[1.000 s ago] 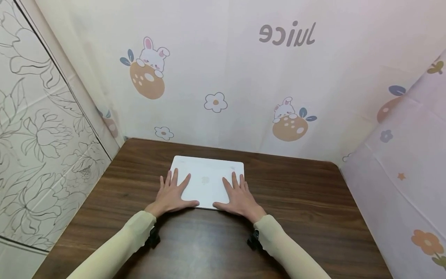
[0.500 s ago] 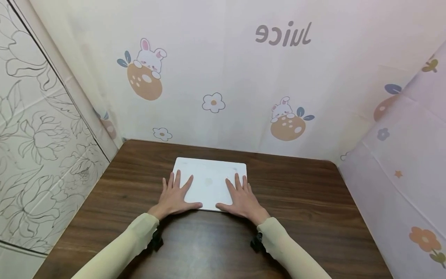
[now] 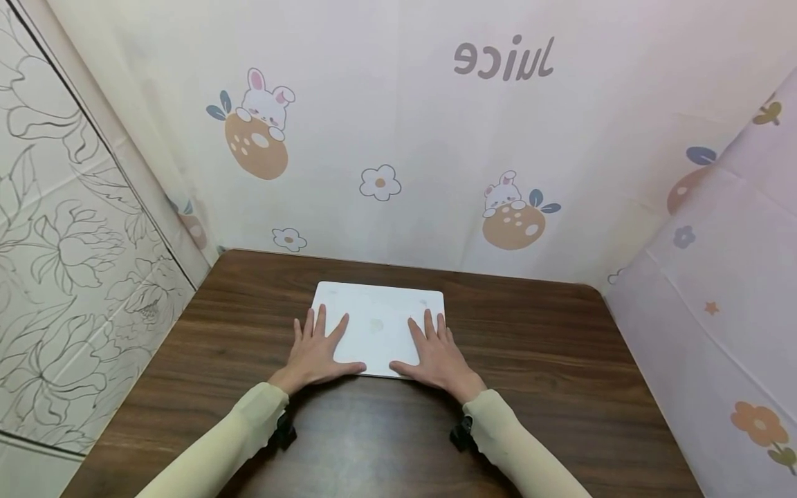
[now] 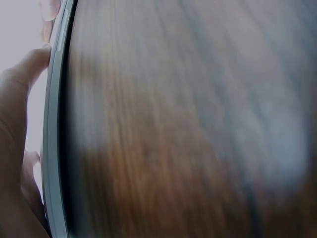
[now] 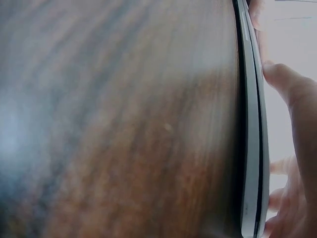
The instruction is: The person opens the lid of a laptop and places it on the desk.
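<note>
A closed silver-white laptop (image 3: pixel 376 335) with a faint logo lies flat on the dark wooden table. The left hand (image 3: pixel 316 354) rests on its left part with fingers spread and the thumb along the near edge. On the right part rests the right hand (image 3: pixel 436 356), its fingers also spread and its thumb pointing inward. In the left wrist view the laptop's edge (image 4: pixel 53 139) runs beside the left hand (image 4: pixel 17 114). The right wrist view has the laptop's edge (image 5: pixel 252 129) next to the right hand (image 5: pixel 297 114).
The wooden table (image 3: pixel 548 373) extends around the laptop. Behind it hangs a pale curtain (image 3: pixel 436 124) printed with rabbits and flowers. A line-drawn floral panel (image 3: pixel 68 249) stands at the left, and another printed curtain (image 3: pixel 735 277) at the right.
The laptop and both hands on it appear slightly farther right in the head view, while the backdrop has shifted slightly left. Both hands keep their spread pose.
</note>
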A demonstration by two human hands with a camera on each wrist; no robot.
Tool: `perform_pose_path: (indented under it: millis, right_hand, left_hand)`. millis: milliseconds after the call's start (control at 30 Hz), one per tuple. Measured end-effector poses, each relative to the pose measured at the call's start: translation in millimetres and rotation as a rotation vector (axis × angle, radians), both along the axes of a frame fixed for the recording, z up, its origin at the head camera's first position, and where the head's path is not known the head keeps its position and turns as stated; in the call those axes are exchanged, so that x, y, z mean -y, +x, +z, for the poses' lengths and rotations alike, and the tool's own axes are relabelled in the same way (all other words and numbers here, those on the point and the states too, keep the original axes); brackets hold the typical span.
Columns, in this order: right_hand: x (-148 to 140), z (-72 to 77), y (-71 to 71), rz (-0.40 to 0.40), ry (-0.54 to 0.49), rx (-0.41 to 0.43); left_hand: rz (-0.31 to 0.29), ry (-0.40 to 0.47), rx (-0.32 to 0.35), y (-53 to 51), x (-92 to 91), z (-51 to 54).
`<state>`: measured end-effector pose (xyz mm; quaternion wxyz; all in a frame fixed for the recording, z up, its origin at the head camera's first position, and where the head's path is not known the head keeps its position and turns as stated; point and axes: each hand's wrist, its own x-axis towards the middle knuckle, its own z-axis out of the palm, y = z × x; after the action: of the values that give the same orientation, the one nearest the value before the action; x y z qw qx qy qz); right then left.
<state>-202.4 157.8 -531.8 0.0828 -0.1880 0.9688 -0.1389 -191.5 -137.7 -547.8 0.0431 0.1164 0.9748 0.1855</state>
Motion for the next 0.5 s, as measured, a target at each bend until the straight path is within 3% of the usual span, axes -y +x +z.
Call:
perform_pose_path:
  millis: [500]
  right_hand:
    - [-4.0,0.0,1.2,-0.02,-0.016,0.0]
  left_hand:
    - [0.002,0.01,0.005,0.1,-5.8,-0.8]
